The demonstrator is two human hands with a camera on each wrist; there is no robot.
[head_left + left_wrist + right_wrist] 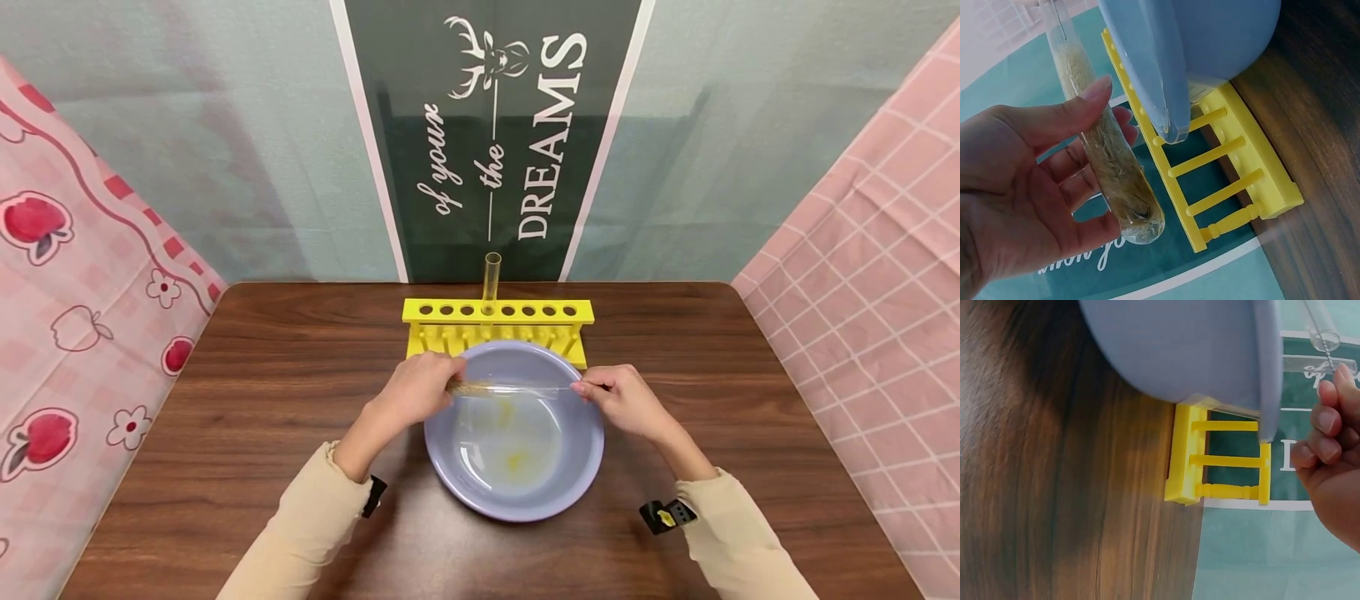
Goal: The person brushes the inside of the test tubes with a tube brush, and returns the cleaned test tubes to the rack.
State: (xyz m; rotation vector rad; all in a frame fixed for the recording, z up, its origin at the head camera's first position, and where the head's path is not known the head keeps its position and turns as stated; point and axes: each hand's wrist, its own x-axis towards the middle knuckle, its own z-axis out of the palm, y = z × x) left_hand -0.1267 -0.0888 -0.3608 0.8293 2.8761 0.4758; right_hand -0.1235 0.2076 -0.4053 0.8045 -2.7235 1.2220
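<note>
Over the lavender basin (437, 458), my left hand (423, 385) grips a clear glass test tube (1150, 226) near its rounded end. Inside the tube sit the tan bristles of a test tube brush (1107, 147), reaching close to the bottom. On the other side, my right hand (618, 402) pinches the brush's thin twisted wire handle (1329, 359) just outside the tube's mouth. Tube and brush lie roughly level across the basin's opening. Cloudy liquid seems to fill the basin's bottom, with yellow patches showing there.
Behind the basin stands a yellow test tube rack (536, 310), partly hidden by the basin's rim. A second test tube (491, 279) is upright in one of its holes. Everything rests on a dark wood table (315, 358), bordered by hanging cloths (277, 167).
</note>
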